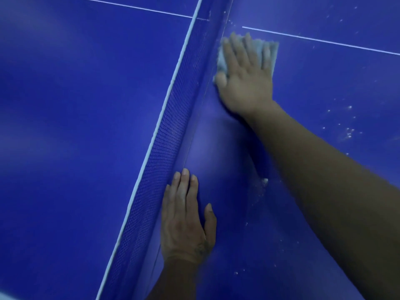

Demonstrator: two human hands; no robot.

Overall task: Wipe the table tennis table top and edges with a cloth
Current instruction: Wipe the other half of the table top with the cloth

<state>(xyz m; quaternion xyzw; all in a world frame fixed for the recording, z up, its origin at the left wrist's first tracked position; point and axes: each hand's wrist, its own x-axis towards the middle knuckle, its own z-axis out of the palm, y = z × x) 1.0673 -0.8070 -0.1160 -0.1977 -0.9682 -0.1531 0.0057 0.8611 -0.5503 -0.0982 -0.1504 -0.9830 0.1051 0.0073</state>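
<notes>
Left hand: The left hand (186,217) lies palm down with fingers straight and close together, holding nothing, on the table top (65,105) just right of the net (177,126).
Right hand: The right hand (244,79) is farther along the net on the same side, fingers splayed wide and pressing flat on the cloth (274,55). It grips nothing, and it is a bit blurred.
Left of the net: That half of the blue top looks even, with a white line (129,6) running across it.
Net: It is dark mesh with a pale top band, standing upright between the two halves.
Cloth: It is pale and crumpled, lying on the top right against the foot of the net, mostly under the right palm. I'd judge it soft and light, likely to bunch, so a flat spread hand on its middle should steer it best.
Right of the net: White specks (348,133) are scattered well out from the net, so I'd say that side is unfinished.
Containers: No bucket or basin can be seen from here.
</notes>
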